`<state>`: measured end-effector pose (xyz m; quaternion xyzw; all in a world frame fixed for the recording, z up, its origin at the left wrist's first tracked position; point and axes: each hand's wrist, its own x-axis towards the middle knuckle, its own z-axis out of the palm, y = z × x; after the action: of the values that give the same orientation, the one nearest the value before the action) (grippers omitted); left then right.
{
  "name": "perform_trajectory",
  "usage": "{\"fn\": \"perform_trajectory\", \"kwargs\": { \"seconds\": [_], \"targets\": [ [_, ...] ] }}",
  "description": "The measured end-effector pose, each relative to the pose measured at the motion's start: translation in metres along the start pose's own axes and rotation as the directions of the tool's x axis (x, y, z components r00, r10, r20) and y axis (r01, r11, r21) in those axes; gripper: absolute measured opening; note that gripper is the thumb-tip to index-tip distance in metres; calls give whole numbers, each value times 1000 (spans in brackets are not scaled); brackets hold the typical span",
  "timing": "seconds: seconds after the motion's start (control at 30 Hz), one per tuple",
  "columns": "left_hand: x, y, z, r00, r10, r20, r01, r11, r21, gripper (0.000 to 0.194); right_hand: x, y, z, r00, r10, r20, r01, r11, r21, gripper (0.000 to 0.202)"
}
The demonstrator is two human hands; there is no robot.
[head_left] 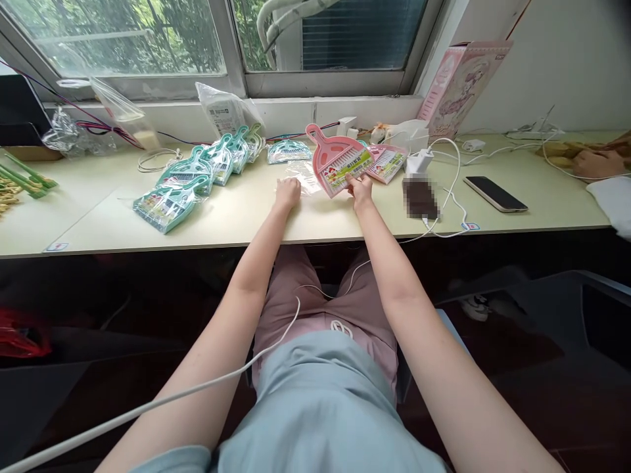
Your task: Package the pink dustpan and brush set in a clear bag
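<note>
My right hand (361,188) is closed on the lower edge of a pink mini dustpan set (340,161). The set is tilted up off the table, its round handle toward the upper left, with a yellow-green label across its front. A second pink set (387,162) lies just behind it. My left hand (288,192) rests on the table with curled fingers at the edge of a clear plastic bag (306,177); the fingertips are partly hidden. To the left lie several teal dustpan sets (170,203) in clear wrap, and another teal set (288,152) is farther back.
At the right are a white charger (419,162) with cables, a blurred-out dark object (420,198) and a phone (495,194). A pink box (466,89) stands by the wall. Another person's hand (597,163) is at the far right. Green-stemmed items (27,177) lie far left.
</note>
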<state>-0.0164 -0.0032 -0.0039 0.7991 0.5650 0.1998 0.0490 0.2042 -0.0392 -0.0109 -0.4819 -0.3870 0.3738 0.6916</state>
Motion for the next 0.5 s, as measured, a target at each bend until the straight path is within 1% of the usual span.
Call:
{"fn": "perform_trajectory", "kwargs": {
  "seconds": [0.07,0.1,0.13,0.17,0.2,0.23,0.3,0.33,0.37,0.4,0.43,0.5],
  "targets": [
    [-2,-1,-1,991,-117,-66,117,993,-3,48,0,0,-1,1000,-20,8,20,1000,-15,53],
    [-3,-1,-2,984,-154,-88,153,988,-18,51,1,0,-2,1000,-29,12,29,999,-25,53],
    [-5,1,-2,982,-158,-102,156,987,-31,54,1,1,-2,999,-36,14,36,999,-32,53],
    [-8,3,-3,986,-126,-106,123,992,-35,57,2,1,-3,999,-37,12,38,999,-38,52],
    [-10,7,-4,993,-63,-100,60,998,-31,58,2,2,-3,999,-33,9,33,999,-39,51],
    [-12,10,-5,997,12,-82,-14,1000,-23,57,3,2,-2,1000,-21,4,21,999,-38,50],
    [-15,15,-7,990,140,-13,-140,990,-7,53,4,3,-2,1000,12,-8,-12,999,-35,47],
    [-16,16,-9,985,168,25,-168,986,-2,51,4,3,-1,1000,26,-14,-27,999,-33,47],
    [-16,17,-10,985,165,54,-166,986,3,50,5,4,-1,999,35,-18,-35,999,-31,47],
    [-16,16,-11,989,136,56,-137,990,13,50,5,4,-1,999,35,-22,-36,999,-30,47],
    [-15,15,-13,996,87,29,-88,996,27,50,5,5,-1,999,29,-23,-30,999,-30,48],
    [-13,10,-16,996,-46,-78,51,997,59,49,7,6,-1,1000,10,-13,-10,999,-40,48]
  ]
}}
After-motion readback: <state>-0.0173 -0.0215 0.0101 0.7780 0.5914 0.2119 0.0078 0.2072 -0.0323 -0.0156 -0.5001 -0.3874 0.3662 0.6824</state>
